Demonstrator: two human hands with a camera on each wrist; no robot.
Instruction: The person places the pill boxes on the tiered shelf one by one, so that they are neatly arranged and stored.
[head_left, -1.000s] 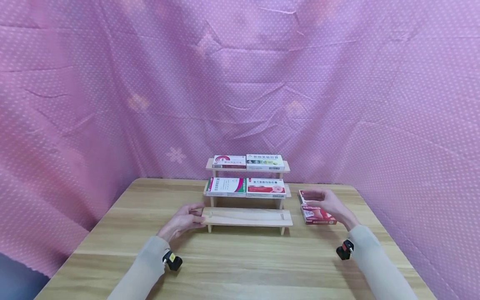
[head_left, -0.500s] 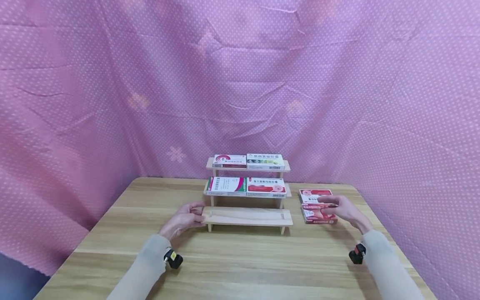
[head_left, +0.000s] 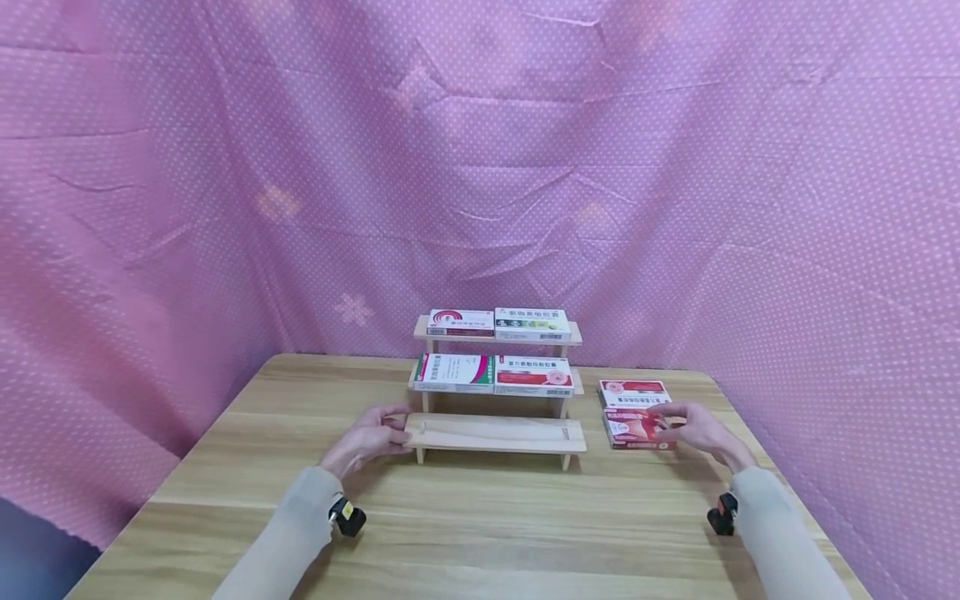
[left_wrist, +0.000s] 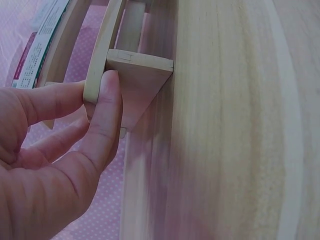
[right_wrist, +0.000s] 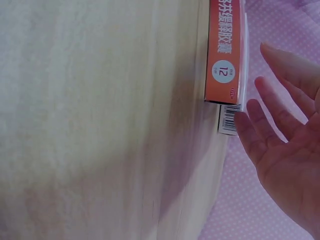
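A three-tier wooden stand (head_left: 495,431) is in the middle of the table. My left hand (head_left: 370,442) pinches the left end of its lowest shelf, thumb and fingers on either side of the board (left_wrist: 95,80) in the left wrist view. On the right, a red medicine box (head_left: 633,427) lies in front of a white-and-red medicine box (head_left: 633,394). Over the red box's right part hovers my right hand (head_left: 701,432), fingers apart. In the right wrist view this hand (right_wrist: 290,125) holds nothing, close beside the orange-red end of the box (right_wrist: 222,70).
The middle shelf bears a white-and-green box (head_left: 453,371) and a white-and-red box (head_left: 532,375). Two more boxes, one with red rings (head_left: 460,322) and one with green print (head_left: 532,322), lie on the top shelf. A pink dotted curtain (head_left: 480,167) hangs behind the table (head_left: 480,533).
My right hand has drawn back to the right and toward me, uncovering the white-and-red box and more of the red box. The left hand has kept its hold on the shelf.
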